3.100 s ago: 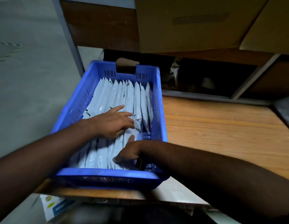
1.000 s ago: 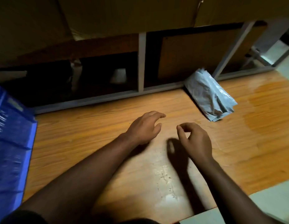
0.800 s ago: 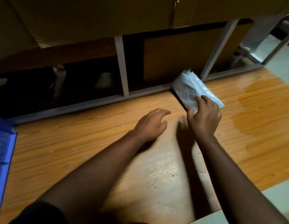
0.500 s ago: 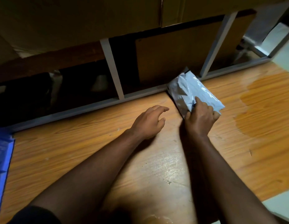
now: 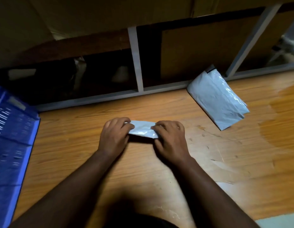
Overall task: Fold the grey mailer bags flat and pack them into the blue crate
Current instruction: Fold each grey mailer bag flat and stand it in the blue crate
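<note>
Both hands, left hand (image 5: 114, 137) and right hand (image 5: 170, 139), pinch one grey mailer bag (image 5: 142, 131) by its ends.

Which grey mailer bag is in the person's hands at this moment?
The small folded mailer at table centre, pinched at its ends by the left hand and right hand. The stack of mailers by the shelf frame lies untouched.

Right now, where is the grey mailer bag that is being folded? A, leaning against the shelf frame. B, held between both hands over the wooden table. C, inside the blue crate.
B: the left hand and right hand each pinch one end of the mailer bag above the wooden table.
</note>
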Demonstrator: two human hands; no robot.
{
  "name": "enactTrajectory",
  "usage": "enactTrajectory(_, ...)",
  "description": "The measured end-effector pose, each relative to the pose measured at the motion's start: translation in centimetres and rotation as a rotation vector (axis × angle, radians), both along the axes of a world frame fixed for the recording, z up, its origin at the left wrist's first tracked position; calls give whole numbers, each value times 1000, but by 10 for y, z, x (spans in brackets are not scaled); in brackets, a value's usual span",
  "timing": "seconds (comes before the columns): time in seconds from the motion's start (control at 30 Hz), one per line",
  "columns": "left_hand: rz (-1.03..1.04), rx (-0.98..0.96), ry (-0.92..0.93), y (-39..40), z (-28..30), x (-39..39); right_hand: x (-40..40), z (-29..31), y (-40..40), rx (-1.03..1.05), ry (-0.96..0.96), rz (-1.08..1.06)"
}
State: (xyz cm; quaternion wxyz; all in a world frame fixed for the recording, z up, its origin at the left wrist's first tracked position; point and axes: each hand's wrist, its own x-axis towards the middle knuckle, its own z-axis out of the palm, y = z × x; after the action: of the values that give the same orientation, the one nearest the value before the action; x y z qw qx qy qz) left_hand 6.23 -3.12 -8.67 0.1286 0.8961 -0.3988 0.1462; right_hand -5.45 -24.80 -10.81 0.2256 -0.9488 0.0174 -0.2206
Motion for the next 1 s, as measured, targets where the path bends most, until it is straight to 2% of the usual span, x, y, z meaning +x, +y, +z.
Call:
enactTrajectory(0.07,80,-24,-2,20,-3,-8,6,-6,7,5,-71,72)
enactTrajectory(0.17,164,-32,44,47,-13,-20,19,-11,27,26,-97,60)
enactTrajectory(0.23,209,19,130,62,-21,-25,28,-13,41,3,-15,126)
enactTrajectory(0.33,229,114,312,80,-28,-34,23,-20,45,-80,212,270)
enactTrajectory(0.4,247,129,379,85,-27,-42,9,-17,39,-49,317,302)
enactTrajectory(0.47,264,75,375,84,-24,-46,1,-7,36,-5,320,302)
enactTrajectory(0.6,250,-54,389,54,-24,-33,31,5,55,11,189,170)
enactTrajectory(0.8,306,49,473,35,-47,-9,79,-21,90,-163,460,171)
enactTrajectory(1.0,319,47,320,33,-61,-10,79,-30,92,-213,421,134)
